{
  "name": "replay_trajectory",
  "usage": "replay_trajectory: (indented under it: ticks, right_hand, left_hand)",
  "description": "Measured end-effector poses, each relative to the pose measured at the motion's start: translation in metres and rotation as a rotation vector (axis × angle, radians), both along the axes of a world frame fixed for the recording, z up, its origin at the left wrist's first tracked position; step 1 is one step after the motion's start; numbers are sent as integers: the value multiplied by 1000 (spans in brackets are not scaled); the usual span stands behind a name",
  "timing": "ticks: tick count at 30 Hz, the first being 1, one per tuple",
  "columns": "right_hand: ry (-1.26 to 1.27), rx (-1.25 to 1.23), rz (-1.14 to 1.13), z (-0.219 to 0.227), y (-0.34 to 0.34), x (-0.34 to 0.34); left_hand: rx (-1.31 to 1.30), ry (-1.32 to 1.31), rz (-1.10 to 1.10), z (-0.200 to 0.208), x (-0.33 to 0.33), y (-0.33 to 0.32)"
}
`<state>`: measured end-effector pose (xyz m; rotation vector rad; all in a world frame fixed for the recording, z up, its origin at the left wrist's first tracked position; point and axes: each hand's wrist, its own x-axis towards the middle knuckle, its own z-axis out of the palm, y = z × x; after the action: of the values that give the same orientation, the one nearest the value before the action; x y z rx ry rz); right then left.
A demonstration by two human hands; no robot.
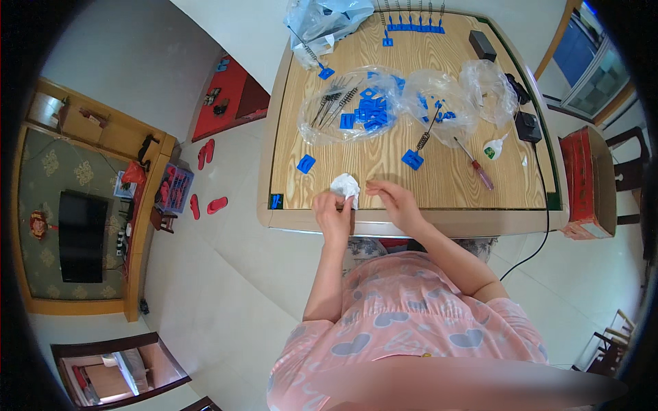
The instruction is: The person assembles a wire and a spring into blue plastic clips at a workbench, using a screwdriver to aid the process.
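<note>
Both hands (367, 202) meet at a crumpled white wad (345, 185) — tissue, perhaps.

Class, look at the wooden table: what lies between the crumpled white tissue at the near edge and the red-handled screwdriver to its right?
In the head view, between the crumpled white tissue and the red-handled screwdriver lies a flat blue plastic piece with a coiled spring; otherwise bare wooden table.

Left hand (333, 214) pinched, right hand (396, 203) loosely curled.
</note>
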<state>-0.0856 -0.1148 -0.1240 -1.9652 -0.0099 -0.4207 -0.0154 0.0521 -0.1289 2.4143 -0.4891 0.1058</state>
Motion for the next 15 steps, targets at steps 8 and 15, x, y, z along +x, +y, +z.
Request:
replay_trajectory:
  ticks: [8,15]
  right_hand:
    - [203,1212,160,27,-1,-8]
    - [370,1470,229,23,11,-3]
  left_hand:
    - [-287,-296,-157,48,-34,-15]
    - [-71,-218,-316,25,-22,-16]
